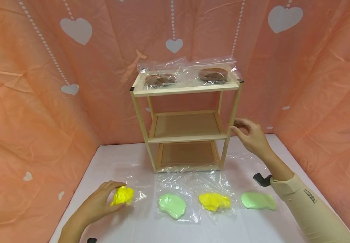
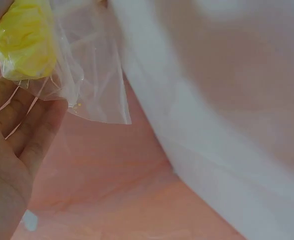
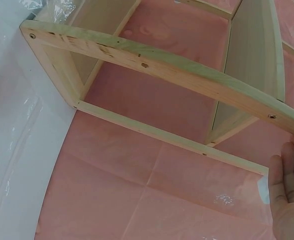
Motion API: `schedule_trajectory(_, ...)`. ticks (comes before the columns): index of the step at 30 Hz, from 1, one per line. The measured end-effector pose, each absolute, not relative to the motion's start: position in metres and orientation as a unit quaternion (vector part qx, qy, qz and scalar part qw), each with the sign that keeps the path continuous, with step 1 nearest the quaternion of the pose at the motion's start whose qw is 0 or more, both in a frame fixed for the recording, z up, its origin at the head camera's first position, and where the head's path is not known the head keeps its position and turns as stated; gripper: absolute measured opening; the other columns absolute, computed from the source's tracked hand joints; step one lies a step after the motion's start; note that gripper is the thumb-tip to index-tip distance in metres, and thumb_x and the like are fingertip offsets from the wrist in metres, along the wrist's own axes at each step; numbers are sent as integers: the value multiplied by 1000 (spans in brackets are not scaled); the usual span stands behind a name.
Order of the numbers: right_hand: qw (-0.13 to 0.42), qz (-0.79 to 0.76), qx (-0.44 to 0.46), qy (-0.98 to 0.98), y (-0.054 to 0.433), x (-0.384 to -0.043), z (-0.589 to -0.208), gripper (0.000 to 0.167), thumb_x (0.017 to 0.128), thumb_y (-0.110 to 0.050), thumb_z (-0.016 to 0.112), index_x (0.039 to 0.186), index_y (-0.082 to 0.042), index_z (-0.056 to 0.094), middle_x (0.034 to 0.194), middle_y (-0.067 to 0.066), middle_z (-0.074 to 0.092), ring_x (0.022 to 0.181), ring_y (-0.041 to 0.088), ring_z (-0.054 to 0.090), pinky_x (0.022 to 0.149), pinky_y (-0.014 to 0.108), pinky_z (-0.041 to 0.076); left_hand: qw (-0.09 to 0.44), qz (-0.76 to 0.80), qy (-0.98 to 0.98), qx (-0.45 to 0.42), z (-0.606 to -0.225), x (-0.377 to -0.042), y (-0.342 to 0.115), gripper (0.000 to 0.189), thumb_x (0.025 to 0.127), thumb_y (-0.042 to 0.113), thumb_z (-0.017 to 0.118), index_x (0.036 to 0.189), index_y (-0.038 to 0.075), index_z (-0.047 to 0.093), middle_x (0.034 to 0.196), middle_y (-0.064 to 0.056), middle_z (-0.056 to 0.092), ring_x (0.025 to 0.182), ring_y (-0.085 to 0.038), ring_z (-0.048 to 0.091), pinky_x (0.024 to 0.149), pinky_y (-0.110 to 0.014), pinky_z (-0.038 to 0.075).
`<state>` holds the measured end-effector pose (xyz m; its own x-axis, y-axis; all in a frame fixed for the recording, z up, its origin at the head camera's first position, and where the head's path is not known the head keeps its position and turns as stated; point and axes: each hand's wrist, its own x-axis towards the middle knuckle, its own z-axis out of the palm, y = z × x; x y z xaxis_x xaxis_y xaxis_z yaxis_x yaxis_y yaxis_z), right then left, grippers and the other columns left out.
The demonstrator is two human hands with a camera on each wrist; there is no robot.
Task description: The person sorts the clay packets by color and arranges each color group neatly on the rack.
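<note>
My left hand [image 1: 100, 200] holds a yellow lump of soft clay-like material [image 1: 124, 195] in a clear plastic bag, between thumb and fingers. In the left wrist view, the bag [image 2: 99, 95] hangs loose past the fingers. With curved fingers and thumb, my right hand [image 1: 252, 136] pinches the front right post of a three-tier wooden shelf [image 1: 187, 137] at about middle-tier height. The right wrist view catches only part of this hand [image 3: 289, 200], its fingertips by the wooden post [image 3: 187, 82]; the thumb is out of sight there.
Two brown lumps [image 1: 213, 75] in clear bags lie on the top tier. In front of the shelf are a bagged green piece [image 1: 172, 205], a bagged yellow piece [image 1: 214, 201] and another green piece [image 1: 258, 200]. Pink-orange cloth [image 1: 111, 60] hangs around the white table [image 1: 223, 233].
</note>
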<state>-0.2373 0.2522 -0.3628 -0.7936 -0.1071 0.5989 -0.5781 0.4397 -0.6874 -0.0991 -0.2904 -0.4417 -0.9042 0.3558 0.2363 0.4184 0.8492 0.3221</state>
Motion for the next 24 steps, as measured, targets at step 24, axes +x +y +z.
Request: schedule_trajectory(24,239,495,215,-807,251,-236,-363,28,98,5,74,125,11,71,112,26,74,101,-9,61,92,5,48,125,-176,-926,-309,-395,-77,-237,62,77,33,98,131,22,70,128,15,66,115,-11,64,96,-43,61)
